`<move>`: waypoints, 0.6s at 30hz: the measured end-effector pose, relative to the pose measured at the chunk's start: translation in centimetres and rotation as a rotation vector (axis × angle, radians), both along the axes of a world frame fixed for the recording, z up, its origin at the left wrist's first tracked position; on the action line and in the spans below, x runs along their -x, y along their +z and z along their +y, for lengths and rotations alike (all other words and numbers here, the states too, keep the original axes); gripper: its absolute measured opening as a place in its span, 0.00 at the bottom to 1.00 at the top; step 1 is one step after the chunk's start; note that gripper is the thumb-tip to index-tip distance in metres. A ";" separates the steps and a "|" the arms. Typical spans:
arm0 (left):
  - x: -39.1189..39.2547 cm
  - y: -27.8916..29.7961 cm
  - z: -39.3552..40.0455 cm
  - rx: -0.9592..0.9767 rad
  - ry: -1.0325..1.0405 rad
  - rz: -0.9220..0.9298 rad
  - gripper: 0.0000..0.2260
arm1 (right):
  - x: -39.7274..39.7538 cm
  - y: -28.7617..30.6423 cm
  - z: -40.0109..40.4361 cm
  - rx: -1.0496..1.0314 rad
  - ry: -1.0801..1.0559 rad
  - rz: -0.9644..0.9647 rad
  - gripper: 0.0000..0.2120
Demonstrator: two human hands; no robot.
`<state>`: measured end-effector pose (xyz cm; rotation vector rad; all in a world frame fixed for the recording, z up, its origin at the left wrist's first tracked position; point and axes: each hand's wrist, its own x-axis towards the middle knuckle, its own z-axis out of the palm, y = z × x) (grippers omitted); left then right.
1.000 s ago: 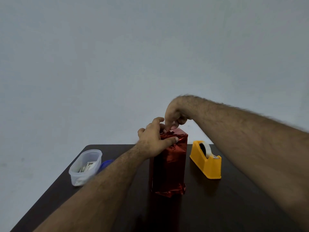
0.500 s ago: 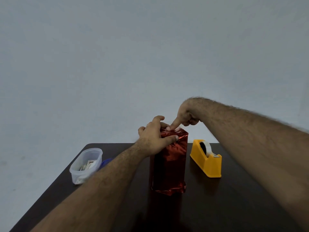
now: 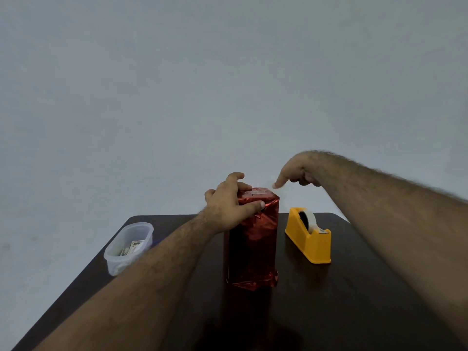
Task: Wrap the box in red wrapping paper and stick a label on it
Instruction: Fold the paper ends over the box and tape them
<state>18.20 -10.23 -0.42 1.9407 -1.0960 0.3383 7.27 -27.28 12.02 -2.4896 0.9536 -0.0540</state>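
The top of the box [image 3: 250,239] is gripped by the left hand [image 3: 229,201]: the thumb is pressed against the near upper face and the fingers are curled over the far top edge. The right hand [image 3: 296,171] is held in the air just beyond the box's top right corner, index finger pointed down and the other fingers curled in, with nothing grasped. The box is stood upright near the middle of the dark table [image 3: 329,312], covered in shiny red wrapping paper crumpled at its base; a pale strip is seen on its top. A yellow tape dispenser [image 3: 307,236] is placed near the right edge. A clear plastic container [image 3: 128,248] is set at the left edge.
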 end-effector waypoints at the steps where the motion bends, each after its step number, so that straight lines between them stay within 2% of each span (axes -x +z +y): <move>1: 0.0 0.0 0.0 -0.004 0.001 0.005 0.39 | -0.3 -0.3 -0.1 -0.048 0.027 -0.058 0.41; 3: -0.1 0.1 -0.1 -0.011 0.004 0.002 0.39 | -0.6 -1.1 0.3 -0.150 0.075 -0.082 0.48; 5: -0.1 0.0 -0.2 -0.007 -0.004 0.001 0.40 | -1.1 -2.1 0.5 -0.173 0.109 -0.006 0.55; 8: -0.3 -0.1 0.0 -0.010 -0.012 0.003 0.41 | -0.9 -2.7 0.1 -0.157 0.085 0.015 0.57; 13: 0.2 0.1 0.1 -0.016 -0.014 -0.003 0.40 | 0.3 -2.6 -1.4 -0.153 -0.013 -0.083 0.47; 18: 0.9 0.6 0.7 -0.005 -0.022 0.047 0.39 | 1.1 -4.9 -3.7 -0.183 -0.065 -0.418 0.29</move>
